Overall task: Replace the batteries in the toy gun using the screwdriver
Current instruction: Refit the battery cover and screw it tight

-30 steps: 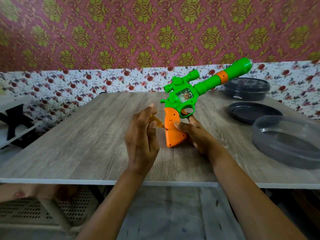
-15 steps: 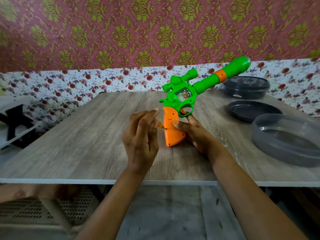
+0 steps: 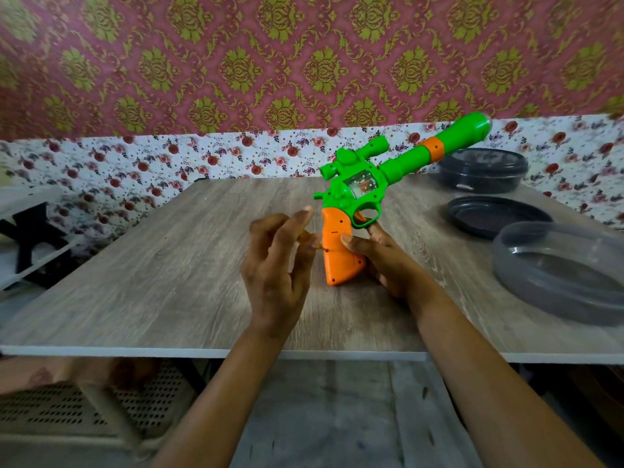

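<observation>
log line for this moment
right hand: holds green and orange plastic toy gun, butt on grey wood table | left hand: pinches small amber-handled screwdriver, tip against the gun

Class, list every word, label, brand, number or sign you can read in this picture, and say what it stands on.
No readable text anywhere.
Green and orange plastic toy gun: small moulded marks on the orange grip, too small to read.
Dark round lidded tub, patterned wallpaper: no lettering visible.
</observation>
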Motion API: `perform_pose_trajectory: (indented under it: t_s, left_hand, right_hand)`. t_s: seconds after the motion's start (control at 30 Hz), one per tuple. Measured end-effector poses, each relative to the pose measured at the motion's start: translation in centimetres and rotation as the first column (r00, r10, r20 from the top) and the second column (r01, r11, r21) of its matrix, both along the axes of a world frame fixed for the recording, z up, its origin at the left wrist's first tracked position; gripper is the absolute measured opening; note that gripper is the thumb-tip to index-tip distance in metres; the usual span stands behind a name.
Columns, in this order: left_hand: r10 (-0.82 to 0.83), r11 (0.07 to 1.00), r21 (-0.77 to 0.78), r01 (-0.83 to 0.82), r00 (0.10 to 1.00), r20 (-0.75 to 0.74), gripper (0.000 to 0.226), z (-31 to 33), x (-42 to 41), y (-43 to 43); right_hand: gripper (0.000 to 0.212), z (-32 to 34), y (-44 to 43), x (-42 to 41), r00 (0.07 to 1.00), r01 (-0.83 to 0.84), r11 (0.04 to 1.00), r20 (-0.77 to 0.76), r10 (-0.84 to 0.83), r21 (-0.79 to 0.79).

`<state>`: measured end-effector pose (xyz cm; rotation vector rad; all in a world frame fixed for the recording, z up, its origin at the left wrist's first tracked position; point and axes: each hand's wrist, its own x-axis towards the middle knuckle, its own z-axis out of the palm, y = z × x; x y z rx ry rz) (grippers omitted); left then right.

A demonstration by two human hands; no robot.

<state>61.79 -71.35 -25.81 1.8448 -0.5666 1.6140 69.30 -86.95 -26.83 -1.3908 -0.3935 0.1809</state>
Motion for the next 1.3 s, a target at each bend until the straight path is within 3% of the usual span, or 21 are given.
perform_pose_trajectory:
  t_s: [0.3,0.63,0.83,1.0,1.3]
  left_hand:
    - [0.077,0.997,0.031,-0.077,0.997,-0.002,0.027,0.17,-0.17,-0.47]
    - [0.001,1.000,0.031,0.001,0.999,-0.054,0.030,0.14,-0.30,-0.57]
    - [-0.058,0.998,-0.016,0.057,0.998,-0.029,0.017,0.04,-0.11,0.06]
    - [-0.069,0.997,-0.045,0.066,0.995,-0.076,0.034,0.33,-0.24,-0.28]
    - [-0.096,0.994,0.037,0.099,0.991,-0.088,0.036,0.14,-0.09,-0.34]
  right_hand:
    - [0.052,-0.08,-0.11,-0.02,1.000,0.001,1.000,0.015,-0.001,-0.003]
    - [0.054,-0.11,-0.02,0.20,1.000,0.020,1.000,-0.002,-0.020,0.012]
    - [0.054,-0.21,-0.05,0.16,1.000,0.003,1.000,0.002,-0.003,0.017]
    - [0.054,-0.15,-0.09,0.18,1.000,-0.001,1.000,0.015,0.001,0.005]
    - [0.064,-0.30,-0.07,0.30,1.000,-0.012,1.000,-0.003,0.012,0.005]
